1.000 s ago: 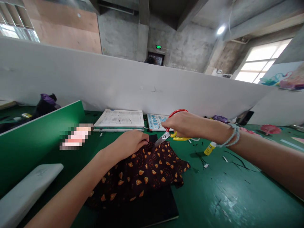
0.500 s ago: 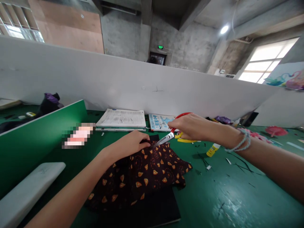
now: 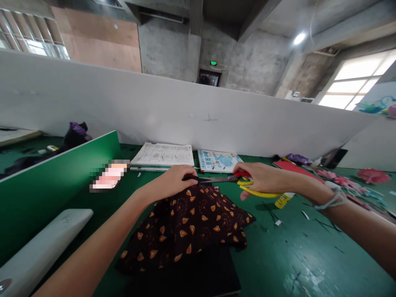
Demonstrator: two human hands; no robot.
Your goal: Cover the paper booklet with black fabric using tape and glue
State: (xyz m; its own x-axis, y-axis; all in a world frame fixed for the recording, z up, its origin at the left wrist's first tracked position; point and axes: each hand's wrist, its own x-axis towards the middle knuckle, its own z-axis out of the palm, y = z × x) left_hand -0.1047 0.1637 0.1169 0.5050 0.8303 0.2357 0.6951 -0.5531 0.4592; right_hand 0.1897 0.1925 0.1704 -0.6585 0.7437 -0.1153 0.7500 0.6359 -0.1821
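A dark cloth with orange drop shapes (image 3: 192, 222) hangs in folds over a black flat object (image 3: 201, 272) on the green table. My left hand (image 3: 173, 181) pinches the cloth's top edge between thumb and fingers. In my right hand (image 3: 256, 179) are scissors with red and yellow handles (image 3: 260, 193). Their blades point left, nearly level, with the tips close to my left fingertips at the cloth's edge. Whether the blades touch the cloth there is hard to tell.
Behind the cloth lie an open book (image 3: 165, 154) and a blue-white book (image 3: 218, 161). A yellow glue stick (image 3: 283, 201) stands near my right wrist. At left are a green divider (image 3: 62, 169) and a white slab (image 3: 49, 243). Pink items (image 3: 373, 176) lie right.
The scissors have turned from slanting down-left to nearly level, and their blades look more closed. My left hand has lifted the cloth's edge slightly. The whole view has shifted a little.
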